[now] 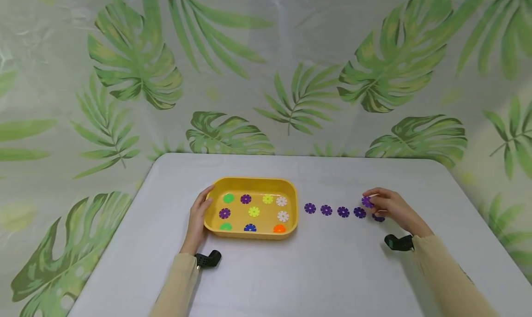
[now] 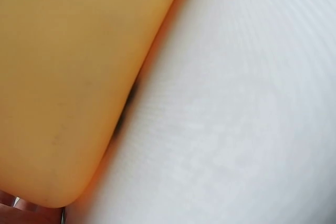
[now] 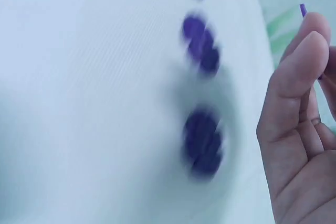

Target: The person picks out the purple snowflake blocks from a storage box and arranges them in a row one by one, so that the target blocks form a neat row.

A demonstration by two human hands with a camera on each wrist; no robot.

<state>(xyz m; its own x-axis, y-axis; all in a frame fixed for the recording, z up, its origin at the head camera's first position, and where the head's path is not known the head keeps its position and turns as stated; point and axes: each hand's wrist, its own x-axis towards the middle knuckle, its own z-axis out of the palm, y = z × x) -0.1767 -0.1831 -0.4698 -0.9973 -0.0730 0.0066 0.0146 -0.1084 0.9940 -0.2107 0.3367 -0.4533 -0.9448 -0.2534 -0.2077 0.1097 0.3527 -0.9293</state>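
My left hand [image 1: 198, 218] grips the left wall of a yellow plastic tray [image 1: 293, 206], its thumb over the rim. In the left wrist view the outer side of the tray [image 2: 68, 77] fills the left, and only a bit of the fingers [image 2: 26, 214] shows below it. My right hand [image 1: 392, 208] pinches a purple notched disc [image 1: 366, 201] above the table. In the right wrist view just an edge of that disc [image 3: 303, 10] sticks out past the fingertips. Under the hand, a purple disc [image 1: 378, 218] at the row's right end is partly hidden.
Several purple discs [image 1: 343, 212] lie in a row on the white table [image 1: 324, 271], right of the tray. Inside the tray are green, purple, yellow, white, blue and orange discs [image 1: 254, 212]. A leaf-patterned cloth [image 1: 291, 100] hangs behind the table.
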